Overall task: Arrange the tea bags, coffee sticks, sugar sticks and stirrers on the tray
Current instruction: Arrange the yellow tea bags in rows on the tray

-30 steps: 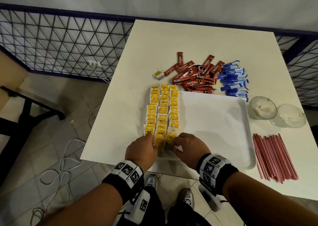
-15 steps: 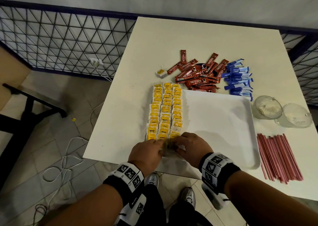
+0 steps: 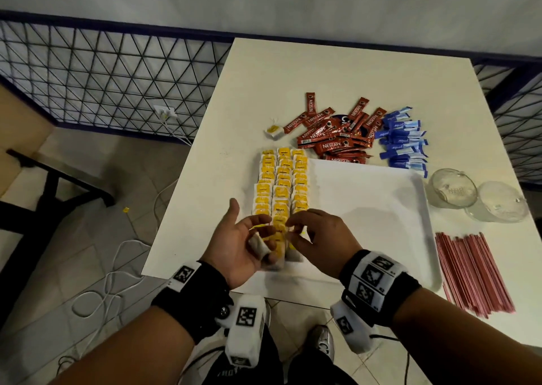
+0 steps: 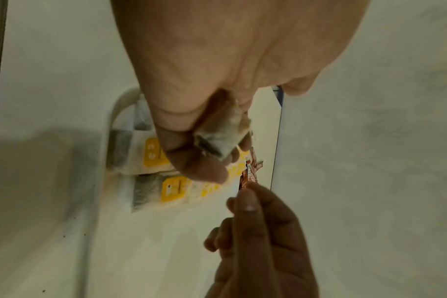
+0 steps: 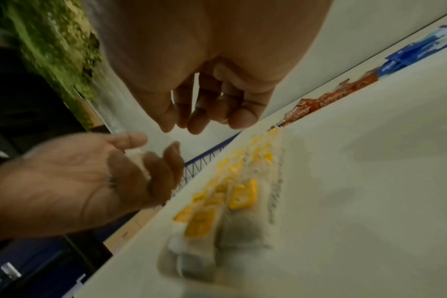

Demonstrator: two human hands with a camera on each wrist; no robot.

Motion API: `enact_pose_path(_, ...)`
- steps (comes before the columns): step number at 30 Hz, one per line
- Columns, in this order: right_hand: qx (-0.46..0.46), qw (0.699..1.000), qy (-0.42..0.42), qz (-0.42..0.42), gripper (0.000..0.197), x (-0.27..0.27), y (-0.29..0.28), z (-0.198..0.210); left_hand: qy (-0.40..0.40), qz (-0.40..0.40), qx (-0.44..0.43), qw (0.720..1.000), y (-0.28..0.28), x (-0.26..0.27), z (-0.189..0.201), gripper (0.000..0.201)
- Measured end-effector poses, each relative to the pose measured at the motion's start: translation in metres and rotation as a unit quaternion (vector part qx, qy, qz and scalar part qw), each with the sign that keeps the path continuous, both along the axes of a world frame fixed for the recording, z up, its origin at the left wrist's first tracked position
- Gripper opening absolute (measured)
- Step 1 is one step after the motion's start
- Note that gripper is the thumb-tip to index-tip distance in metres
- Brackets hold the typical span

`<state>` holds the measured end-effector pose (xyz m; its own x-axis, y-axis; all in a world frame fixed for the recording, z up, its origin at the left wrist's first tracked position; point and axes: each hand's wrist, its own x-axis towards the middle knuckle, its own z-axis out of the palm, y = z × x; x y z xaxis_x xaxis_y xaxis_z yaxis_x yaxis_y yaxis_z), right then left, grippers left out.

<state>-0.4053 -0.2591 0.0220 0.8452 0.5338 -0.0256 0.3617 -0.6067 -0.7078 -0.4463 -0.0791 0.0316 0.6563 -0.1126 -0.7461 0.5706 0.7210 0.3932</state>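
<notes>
Three rows of yellow-tagged tea bags (image 3: 283, 179) lie along the left side of the white tray (image 3: 366, 208). My left hand (image 3: 258, 238) is turned palm up over the near ends of the rows. Its fingers curl round one tea bag (image 3: 258, 245), which the left wrist view shows as a tea bag (image 4: 222, 139) gripped in my left hand (image 4: 212, 153). My right hand (image 3: 294, 232) hovers just to the right, fingers loosely curled; in the right wrist view nothing shows in my right hand (image 5: 186, 125). Red coffee sticks (image 3: 334, 138) and blue sugar sticks (image 3: 404, 141) are heaped behind the tray. Red stirrers (image 3: 472, 273) lie at its right.
One loose tea bag (image 3: 274, 131) sits on the table left of the coffee sticks. Two overturned glass cups (image 3: 451, 188) stand right of the tray. The table's near edge runs just under my wrists, with floor cables and a mesh fence to the left.
Both hands have lifted off the near end of the tea bag rows. My left hand has turned palm up with a tea bag in it, and the right hand has opened its pinch.
</notes>
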Motion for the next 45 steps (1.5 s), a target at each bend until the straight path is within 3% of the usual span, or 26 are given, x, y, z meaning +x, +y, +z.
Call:
enact_pose_path(3, 0.037, 0.999, -0.031, 0.005, 0.015, 0.001, 0.005, 0.013, -0.033, 0.018, -0.047, 0.998, -0.002, 0.000, 0.004, 0.075)
enact_pose_path(10, 0.042, 0.995, -0.064, 0.061, 0.018, 0.002, 0.009, 0.018, -0.067, 0.017, -0.048, 0.996, -0.013, 0.002, 0.012, 0.084)
enact_pose_path(14, -0.022, 0.999, -0.035, 0.005, 0.025, 0.007, 0.006, 0.012, -0.082, 0.025, -0.066, 0.994, -0.017, 0.005, 0.012, 0.089)
enact_pose_path(17, -0.043, 0.999, -0.009, -0.031, 0.018, 0.011, 0.004, 0.011, -0.100, 0.009, -0.074, 0.992, -0.018, 0.005, 0.011, 0.091)
enact_pose_path(19, -0.041, 0.997, 0.015, -0.057, 0.014, 0.012, 0.004, 0.011, -0.110, -0.013, -0.063, 0.992, -0.019, 0.005, 0.014, 0.084)
enact_pose_path(21, -0.025, 0.995, 0.057, -0.082, 0.011, 0.014, 0.005, 0.012, -0.109, -0.027, -0.017, 0.994, -0.021, 0.006, 0.016, 0.064)
enact_pose_path(23, 0.026, 0.987, 0.122, -0.101, 0.015, 0.015, 0.003, 0.014, -0.120, -0.036, 0.061, 0.990, -0.025, 0.007, 0.016, 0.042)
enact_pose_path(25, 0.082, 0.975, 0.174, -0.107, 0.021, 0.015, 0.001, 0.013, -0.148, -0.066, 0.165, 0.973, -0.028, 0.007, 0.017, 0.033)
enact_pose_path(27, 0.107, 0.970, 0.193, -0.105, 0.021, 0.015, 0.001, 0.012, -0.173, -0.108, 0.276, 0.939, -0.028, 0.007, 0.014, 0.037)
enact_pose_path(29, 0.117, 0.968, 0.191, -0.110, 0.020, 0.013, 0.002, 0.011, -0.205, -0.151, 0.407, 0.877, -0.024, 0.007, 0.010, 0.038)
enact_pose_path(31, 0.102, 0.973, 0.169, -0.118, 0.018, 0.010, 0.000, 0.013, -0.248, -0.229, 0.541, 0.770, -0.018, 0.009, 0.012, 0.040)
enact_pose_path(34, 0.092, 0.983, 0.123, -0.096, 0.016, 0.006, -0.002, 0.018, -0.305, -0.379, 0.665, 0.567, -0.011, 0.017, 0.023, 0.049)
enact_pose_path(35, 0.095, 0.985, 0.114, -0.083, 0.016, 0.006, -0.002, 0.018, -0.314, -0.406, 0.678, 0.526, -0.010, 0.020, 0.028, 0.050)
enact_pose_path(37, 0.089, 0.987, 0.112, -0.069, 0.010, 0.006, 0.000, 0.018, -0.321, -0.432, 0.689, 0.485, -0.009, 0.026, 0.035, 0.050)
enact_pose_path(39, 0.073, 0.988, 0.116, -0.070, 0.004, 0.007, 0.001, 0.018, -0.325, -0.426, 0.686, 0.492, -0.008, 0.027, 0.037, 0.046)
enact_pose_path(43, 0.118, 0.978, 0.144, -0.094, 0.021, 0.009, -0.004, 0.014, -0.300, -0.354, 0.619, 0.634, 0.000, 0.017, 0.022, 0.017)
enact_pose_path(45, 0.112, 0.977, 0.151, -0.096, 0.019, 0.009, -0.007, 0.013, -0.280, -0.367, 0.603, 0.651, 0.000, 0.014, 0.013, 0.007)
